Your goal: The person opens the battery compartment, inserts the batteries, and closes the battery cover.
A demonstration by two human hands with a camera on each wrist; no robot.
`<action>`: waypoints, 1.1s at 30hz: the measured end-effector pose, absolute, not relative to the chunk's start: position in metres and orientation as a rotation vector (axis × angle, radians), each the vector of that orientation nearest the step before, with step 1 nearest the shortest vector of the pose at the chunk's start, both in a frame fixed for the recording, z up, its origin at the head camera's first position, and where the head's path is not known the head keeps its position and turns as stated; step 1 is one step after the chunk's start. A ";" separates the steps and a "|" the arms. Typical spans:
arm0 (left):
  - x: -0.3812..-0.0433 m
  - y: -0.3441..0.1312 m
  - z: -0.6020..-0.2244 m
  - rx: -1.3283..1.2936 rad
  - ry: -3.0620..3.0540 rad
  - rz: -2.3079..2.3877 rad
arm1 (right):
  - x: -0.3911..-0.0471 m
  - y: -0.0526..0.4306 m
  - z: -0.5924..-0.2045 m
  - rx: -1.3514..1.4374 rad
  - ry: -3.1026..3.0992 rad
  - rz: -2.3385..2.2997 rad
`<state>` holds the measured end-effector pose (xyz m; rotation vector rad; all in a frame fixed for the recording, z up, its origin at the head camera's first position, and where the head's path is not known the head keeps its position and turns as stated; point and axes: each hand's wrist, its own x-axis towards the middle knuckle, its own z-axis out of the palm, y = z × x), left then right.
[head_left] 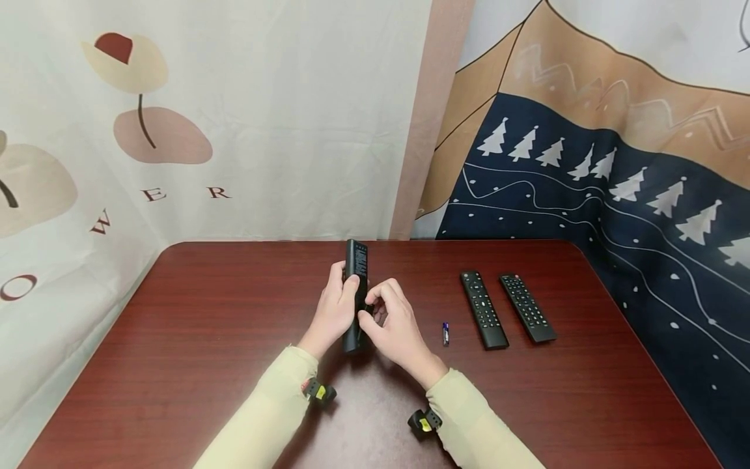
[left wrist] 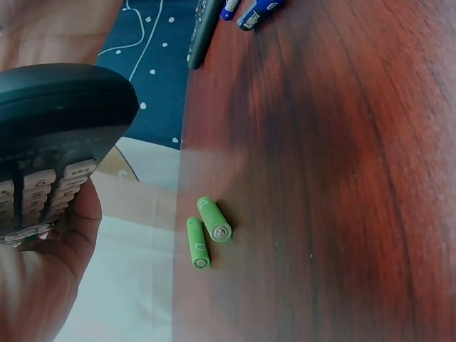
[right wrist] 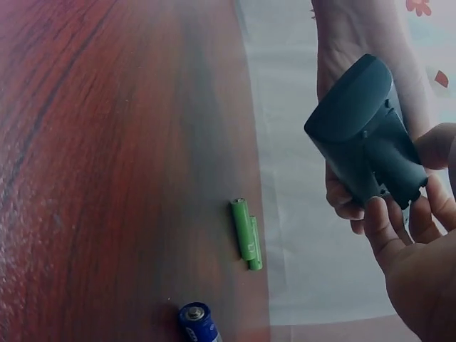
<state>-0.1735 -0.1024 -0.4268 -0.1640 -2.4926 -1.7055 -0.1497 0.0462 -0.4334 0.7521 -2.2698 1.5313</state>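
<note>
Pale yellow sleeves (head_left: 258, 417) are lying closest to the head view, with a small dark camera (head_left: 319, 391) sitting at my left cuff and another (head_left: 424, 423) at my right. Beyond them, my left hand (head_left: 331, 309) is gripping a black remote (head_left: 361, 290) above the reddish table (head_left: 234, 312), fingers curled around its body, while my right hand (head_left: 401, 332) is pinching what looks like its battery cover (right wrist: 399, 167) between thumb and fingertips, tilted out from the back. If I'm pulling that cover crookedly, its little edge tabs could snag or snap; if my left grip is too slack, the remote could twist away. I cannot tell whether a cell is sitting inside; a loose one could tumble out at this tilt. Green batteries (left wrist: 216, 221) are resting just beside each other, hidden from the head view, and blue batteries (left wrist: 258, 13) are lying to my right; a stray knuckle could set any of these round cells rolling. Farther right, two more remotes (head_left: 485, 311) are lying keys up, and patterned curtains (head_left: 293, 130) are hanging behind everything.
</note>
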 end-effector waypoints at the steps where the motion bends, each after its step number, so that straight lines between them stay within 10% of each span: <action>1: -0.173 -0.102 -0.427 -0.162 -2.499 -1.699 | -0.150 0.046 -0.433 0.742 -2.267 1.524; 33: -0.171 -0.103 -0.426 -0.140 -2.435 -1.931 | -0.152 0.070 -0.432 0.659 -2.338 1.405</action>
